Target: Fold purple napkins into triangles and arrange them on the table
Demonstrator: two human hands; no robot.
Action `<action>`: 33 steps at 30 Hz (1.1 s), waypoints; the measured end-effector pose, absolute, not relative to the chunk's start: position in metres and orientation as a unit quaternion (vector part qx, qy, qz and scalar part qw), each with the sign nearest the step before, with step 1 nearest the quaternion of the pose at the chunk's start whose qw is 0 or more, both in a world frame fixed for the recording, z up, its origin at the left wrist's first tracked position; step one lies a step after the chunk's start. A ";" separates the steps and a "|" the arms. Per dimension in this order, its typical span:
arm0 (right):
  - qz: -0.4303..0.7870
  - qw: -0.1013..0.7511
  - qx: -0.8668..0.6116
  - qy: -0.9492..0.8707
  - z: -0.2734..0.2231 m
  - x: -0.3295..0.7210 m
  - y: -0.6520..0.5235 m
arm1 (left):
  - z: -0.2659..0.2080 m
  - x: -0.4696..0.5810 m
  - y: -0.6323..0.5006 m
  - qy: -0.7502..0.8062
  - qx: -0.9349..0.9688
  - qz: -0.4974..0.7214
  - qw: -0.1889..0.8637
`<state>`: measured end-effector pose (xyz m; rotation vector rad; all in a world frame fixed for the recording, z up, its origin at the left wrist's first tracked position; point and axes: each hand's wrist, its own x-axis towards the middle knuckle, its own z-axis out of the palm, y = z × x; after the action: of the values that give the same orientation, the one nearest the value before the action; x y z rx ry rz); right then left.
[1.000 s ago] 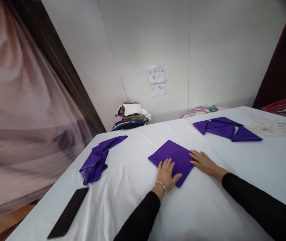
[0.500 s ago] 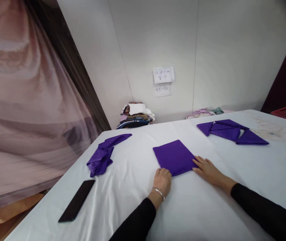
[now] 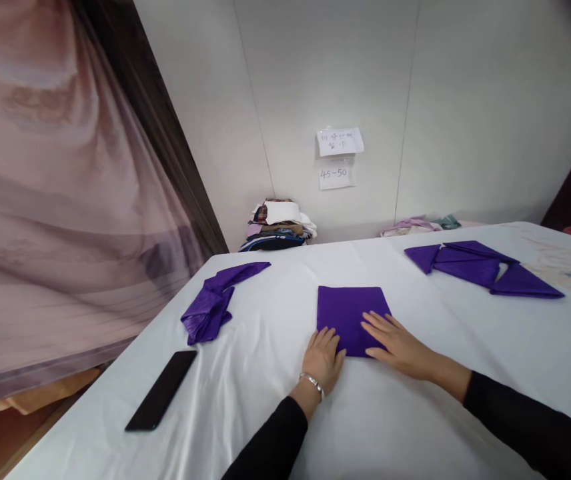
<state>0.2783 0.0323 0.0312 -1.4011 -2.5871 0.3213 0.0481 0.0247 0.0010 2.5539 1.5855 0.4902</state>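
A purple cloth napkin [image 3: 348,310], folded into a flat square, lies on the white-covered table [image 3: 265,413] in front of me. My left hand [image 3: 323,357], with a silver bracelet at the wrist, rests on its near left corner, fingers stretched out. Across the napkin's right part lies my right hand [image 3: 393,343], flat and with its fingers spread. Neither hand grips the cloth. The near corners are partly hidden beneath my fingers.
Left of the napkin lies a crumpled purple cloth [image 3: 210,310], with a black phone-like slab [image 3: 162,391] nearer me. Folded purple cloths [image 3: 480,267] sit at the far right. Behind the table edge is a stack of clothes [image 3: 280,227]; paper signs [image 3: 338,142] hang on the wall.
The napkin has turned so its near edge faces me squarely. My right hand has moved from its right corner onto its surface. My left fingers have straightened out. The view has shifted slightly.
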 end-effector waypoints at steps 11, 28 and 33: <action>0.232 0.024 -0.312 -0.921 0.011 0.187 0.130 | -0.016 0.055 0.033 0.575 0.809 0.043 0.110; 0.133 0.085 -0.476 -0.865 -0.023 0.170 0.242 | -0.015 0.054 0.033 0.570 0.809 0.047 0.133; 0.134 0.097 -0.503 -0.848 -0.017 0.204 0.238 | -0.013 0.053 0.034 0.569 0.811 0.046 0.128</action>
<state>0.2042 0.2375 -0.0168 -1.4886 -2.5125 0.3981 0.0534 0.0338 -0.0131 2.3600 1.6552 0.1343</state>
